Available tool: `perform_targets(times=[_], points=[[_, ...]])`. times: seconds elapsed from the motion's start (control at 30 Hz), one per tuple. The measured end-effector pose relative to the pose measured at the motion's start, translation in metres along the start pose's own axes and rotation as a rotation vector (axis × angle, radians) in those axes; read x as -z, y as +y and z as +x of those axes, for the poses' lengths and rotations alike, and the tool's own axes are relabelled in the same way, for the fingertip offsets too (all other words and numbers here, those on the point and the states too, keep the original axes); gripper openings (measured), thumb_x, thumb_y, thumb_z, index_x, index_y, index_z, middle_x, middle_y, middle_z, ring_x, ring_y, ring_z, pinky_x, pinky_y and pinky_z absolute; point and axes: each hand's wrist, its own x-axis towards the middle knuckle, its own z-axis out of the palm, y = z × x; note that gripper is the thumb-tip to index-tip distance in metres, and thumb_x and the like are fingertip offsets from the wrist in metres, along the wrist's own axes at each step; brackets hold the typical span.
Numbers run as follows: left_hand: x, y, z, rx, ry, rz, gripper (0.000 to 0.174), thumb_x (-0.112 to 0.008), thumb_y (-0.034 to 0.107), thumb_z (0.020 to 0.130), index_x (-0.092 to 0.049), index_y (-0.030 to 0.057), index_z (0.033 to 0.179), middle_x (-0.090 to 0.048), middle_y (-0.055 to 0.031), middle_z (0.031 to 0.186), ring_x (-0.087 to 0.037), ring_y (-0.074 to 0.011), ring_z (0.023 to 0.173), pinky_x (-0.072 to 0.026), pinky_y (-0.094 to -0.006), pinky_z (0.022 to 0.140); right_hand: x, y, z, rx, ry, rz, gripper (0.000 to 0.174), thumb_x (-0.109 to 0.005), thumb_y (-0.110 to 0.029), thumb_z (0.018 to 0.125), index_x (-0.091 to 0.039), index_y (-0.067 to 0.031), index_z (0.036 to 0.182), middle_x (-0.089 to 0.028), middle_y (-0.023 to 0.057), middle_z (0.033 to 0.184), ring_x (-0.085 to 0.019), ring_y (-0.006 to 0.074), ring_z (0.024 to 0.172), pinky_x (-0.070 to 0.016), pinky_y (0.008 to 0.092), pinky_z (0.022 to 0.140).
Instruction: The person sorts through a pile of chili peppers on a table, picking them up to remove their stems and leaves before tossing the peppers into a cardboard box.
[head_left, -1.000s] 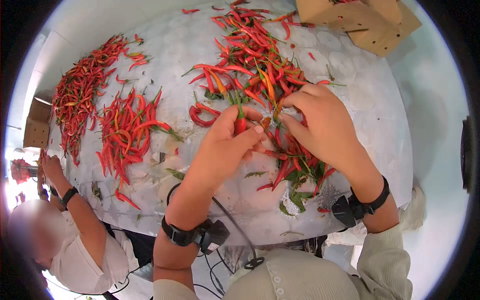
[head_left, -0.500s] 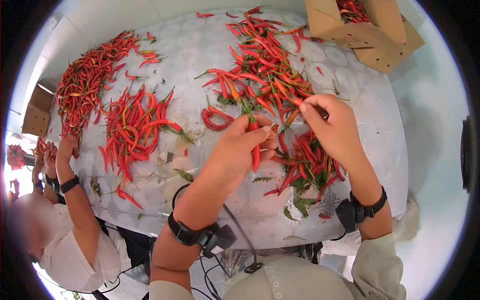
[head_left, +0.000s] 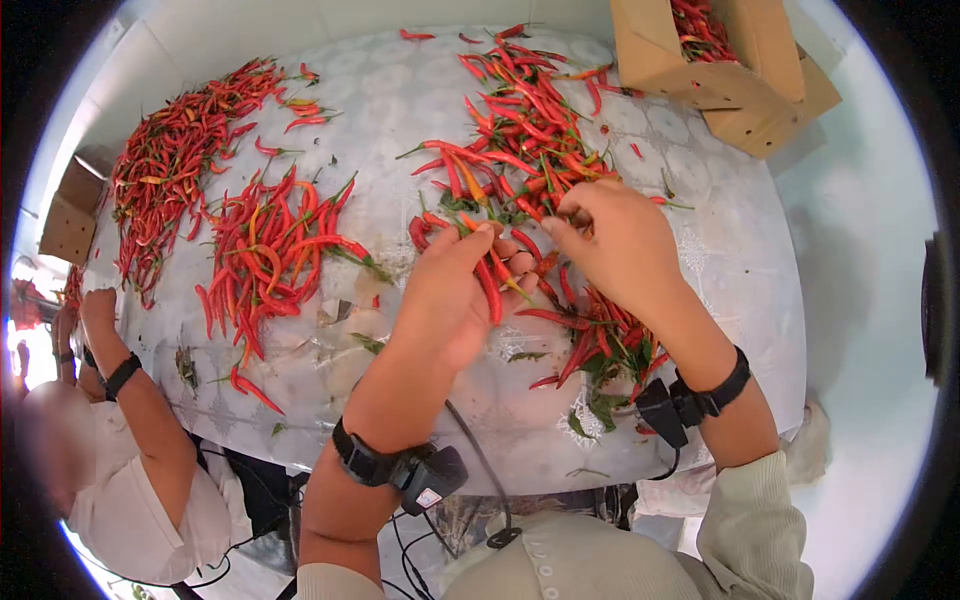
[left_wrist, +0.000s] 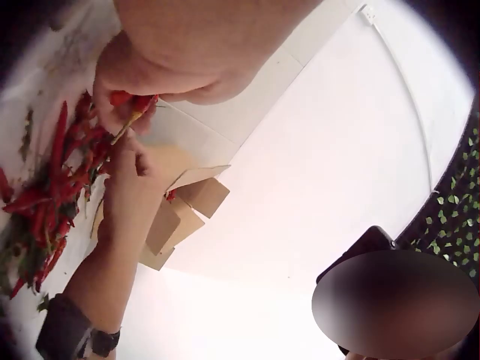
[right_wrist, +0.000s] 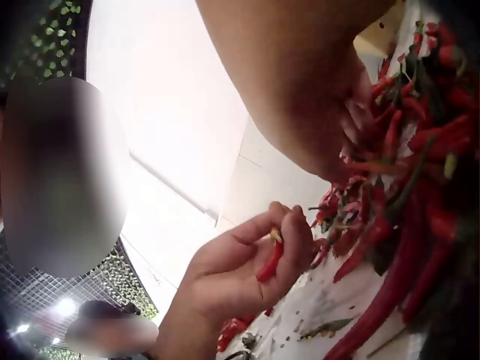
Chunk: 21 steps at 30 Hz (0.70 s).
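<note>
Now gripping at least 2 chilies point(head_left: 490, 292) in left hand point(head_left: 447, 295), up from 1 visible — fattening the handful; cannot tell if pinching with right hand point(head_left: 625, 245).

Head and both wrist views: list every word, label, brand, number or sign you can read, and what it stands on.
No text is readable in any view.
The white label on the left wrist camera is too small to read.

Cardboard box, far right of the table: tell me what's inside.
Red chillies show inside the cardboard box. Its sides hide the lower part, the picture's edge cuts off more, and anything beneath the chillies is covered.
</note>
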Motion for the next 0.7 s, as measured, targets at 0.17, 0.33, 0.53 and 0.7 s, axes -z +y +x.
perform_targets(times=[0.17, 0.33, 0.53, 0.7], points=[[-0.005, 0.001, -0.002, -0.014, 0.04, 0.059, 0.015, -0.049, 0.007, 0.091, -0.048, 0.0035, 0.105, -0.057, -0.0099, 0.096, -0.061, -0.0232, 0.085, -0.0541, -0.042, 0.077, -0.007, 0.012, 0.002, 0.041, -0.003, -0.153, 0.019, -0.065, -0.021, 0.077, -0.061, -0.0032, 0.076, -0.059, 0.0125, 0.076, -0.059, 0.0305, 0.073, -0.0465, 0.041, 0.061], [-0.004, -0.001, -0.001, -0.002, 0.03, 0.052, 0.015, -0.049, 0.005, 0.09, -0.047, 0.0038, 0.105, -0.057, -0.0114, 0.096, -0.062, -0.0238, 0.086, -0.0542, -0.0399, 0.074, 0.02, 0.015, -0.003, -0.11, 0.12, 0.21, 0.02, -0.063, -0.022, 0.083, -0.064, -0.0016, 0.082, -0.062, 0.0103, 0.077, -0.061, 0.0221, 0.071, -0.0462, 0.0342, 0.061], [0.0, -0.001, 0.002, -0.029, -0.046, 0.046, 0.013, -0.05, 0.007, 0.09, -0.048, 0.0031, 0.103, -0.059, -0.0111, 0.092, -0.063, -0.0225, 0.084, -0.0537, -0.0378, 0.074, 0.049, 0.01, -0.024, -0.302, -0.064, 0.804, 0.024, -0.057, -0.024, 0.092, -0.061, -0.0002, 0.091, -0.059, -0.0007, 0.078, -0.053, 0.0063, 0.072, -0.0431, 0.0235, 0.064], [-0.01, 0.001, -0.005, 0.122, -0.215, 0.129, 0.016, -0.053, 0.013, 0.091, -0.051, 0.0032, 0.103, -0.062, -0.0102, 0.088, -0.063, -0.0212, 0.078, -0.0541, -0.0359, 0.067, 0.049, 0.003, -0.037, -0.288, -0.26, 0.918, 0.023, -0.055, -0.024, 0.093, -0.059, -0.0015, 0.093, -0.056, -0.0019, 0.078, -0.052, 0.0064, 0.072, -0.0434, 0.0226, 0.066]])
